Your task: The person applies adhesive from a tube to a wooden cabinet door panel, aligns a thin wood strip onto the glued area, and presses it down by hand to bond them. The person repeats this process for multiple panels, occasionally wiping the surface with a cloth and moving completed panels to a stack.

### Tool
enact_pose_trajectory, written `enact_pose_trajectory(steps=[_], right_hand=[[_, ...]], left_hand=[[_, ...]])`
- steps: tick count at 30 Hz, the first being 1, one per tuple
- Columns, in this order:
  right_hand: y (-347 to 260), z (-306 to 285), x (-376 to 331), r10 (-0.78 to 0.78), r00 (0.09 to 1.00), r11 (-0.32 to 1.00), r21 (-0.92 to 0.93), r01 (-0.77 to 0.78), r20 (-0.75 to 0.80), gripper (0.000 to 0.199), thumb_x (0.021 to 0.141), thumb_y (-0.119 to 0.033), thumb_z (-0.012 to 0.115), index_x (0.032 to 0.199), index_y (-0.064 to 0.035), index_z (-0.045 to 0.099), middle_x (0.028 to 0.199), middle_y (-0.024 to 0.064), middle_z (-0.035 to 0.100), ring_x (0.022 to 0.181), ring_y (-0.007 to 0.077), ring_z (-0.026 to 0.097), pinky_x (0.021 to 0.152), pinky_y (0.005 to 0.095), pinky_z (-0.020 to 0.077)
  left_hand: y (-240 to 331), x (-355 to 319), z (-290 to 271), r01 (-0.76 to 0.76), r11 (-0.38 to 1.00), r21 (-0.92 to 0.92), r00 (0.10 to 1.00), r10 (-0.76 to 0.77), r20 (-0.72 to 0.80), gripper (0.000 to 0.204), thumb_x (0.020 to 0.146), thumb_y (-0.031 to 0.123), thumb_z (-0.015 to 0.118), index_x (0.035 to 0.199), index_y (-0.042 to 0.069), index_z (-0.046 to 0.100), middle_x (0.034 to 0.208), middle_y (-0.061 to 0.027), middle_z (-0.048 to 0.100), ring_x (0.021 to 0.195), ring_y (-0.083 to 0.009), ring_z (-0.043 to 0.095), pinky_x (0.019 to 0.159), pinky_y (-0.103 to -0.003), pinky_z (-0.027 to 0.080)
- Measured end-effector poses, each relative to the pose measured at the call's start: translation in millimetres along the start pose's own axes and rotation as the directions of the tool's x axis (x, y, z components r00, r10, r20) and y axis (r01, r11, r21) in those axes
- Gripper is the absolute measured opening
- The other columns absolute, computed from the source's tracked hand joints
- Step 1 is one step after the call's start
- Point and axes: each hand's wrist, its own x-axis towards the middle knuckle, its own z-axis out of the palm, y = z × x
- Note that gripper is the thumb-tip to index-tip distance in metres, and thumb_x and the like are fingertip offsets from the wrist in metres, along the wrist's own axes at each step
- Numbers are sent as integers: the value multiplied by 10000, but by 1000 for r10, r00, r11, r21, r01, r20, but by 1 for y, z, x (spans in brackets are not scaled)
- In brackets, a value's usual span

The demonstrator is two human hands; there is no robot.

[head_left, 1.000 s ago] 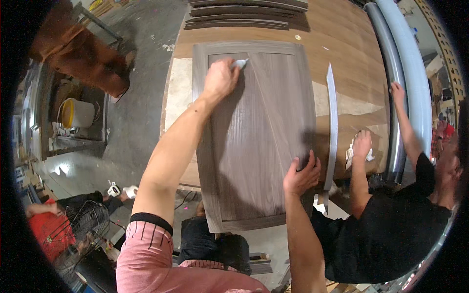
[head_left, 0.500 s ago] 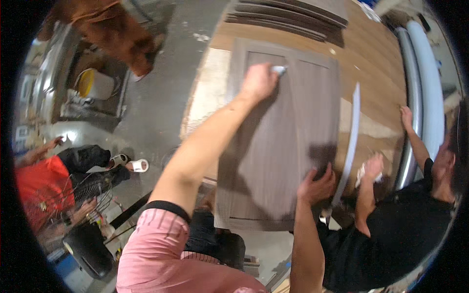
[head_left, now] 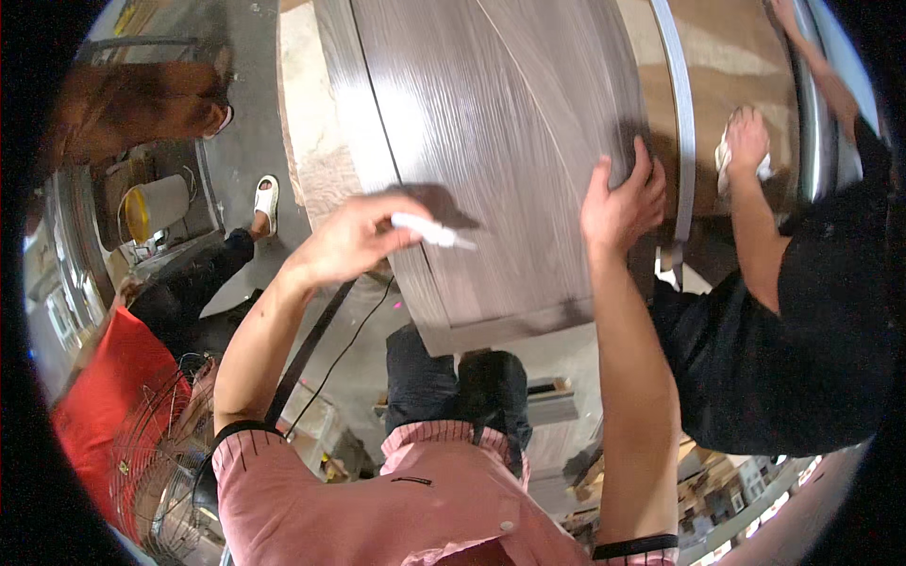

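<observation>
A grey wood-grain cabinet door (head_left: 491, 170) with a framed border lies on the table in front of me, its near end toward my body. Pinched in my left hand (head_left: 354, 241) is a small white tube with a narrow tip (head_left: 429, 229), held over the door's near left frame strip. The tip points right, above the inner panel; whether it touches the surface I cannot tell. My right hand (head_left: 623, 200) grips the door's right edge near its close corner, thumb on top and fingers over the side.
A long pale strip (head_left: 678, 123) runs along the table (head_left: 727, 38) right of the door. Beyond it, a co-worker in black (head_left: 783, 349) presses a white cloth (head_left: 725, 162). At left are a person in red (head_left: 123, 387), a wire fan (head_left: 156, 453) and a white bucket (head_left: 160, 209).
My left hand has come from the door's far part back to its near left side with the tube. My right hand stays at the right edge. The view has shifted nearer my body.
</observation>
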Motion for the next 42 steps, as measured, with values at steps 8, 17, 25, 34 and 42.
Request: enact_pose_trajectory(steps=[8,17,25,34,42], right_hand=[[3,11,-4,-26,997,999,19,27,-66,600,890,-474,651,1438,-274,508,1434,231,454,1351,444,402,1106,626,263],[4,16,-7,38,999,999,13,-38,-26,617,889,-490,640,1452,-310,462,1442,225,443,1341,452,392,1111,643,246],[5,14,-5,-6,998,999,40,8,-62,619,896,-494,624,1454,-310,430,1461,199,409,1345,465,370,1113,643,228],[4,17,-5,10,999,1000,28,-8,-48,626,899,-513,598,1464,-308,423,1471,199,396,1348,472,364,1129,640,207],[4,22,-2,0,998,1000,26,2,-70,602,878,-490,637,1426,-291,485,1440,214,440,1340,462,387,1111,657,235]], left_hand=[[-18,-41,53,-246,875,417,959,156,237,210,864,39,708,1071,54,676,980,-120,661,961,-342,634,849,-448,514],[-20,-47,67,-365,715,597,930,250,270,265,845,109,672,1103,48,684,1012,-105,660,995,-308,629,857,-423,528],[-26,-55,74,-356,702,617,934,280,222,195,861,116,679,1047,59,688,989,-95,663,959,-300,632,832,-416,524],[-25,-39,53,-310,874,374,948,313,55,210,835,110,755,1039,90,711,992,-69,634,936,-278,611,846,-387,466],[-80,-26,7,-219,943,-249,646,-51,-762,208,981,92,655,1170,9,627,1032,-34,668,854,-103,607,789,-261,505]])
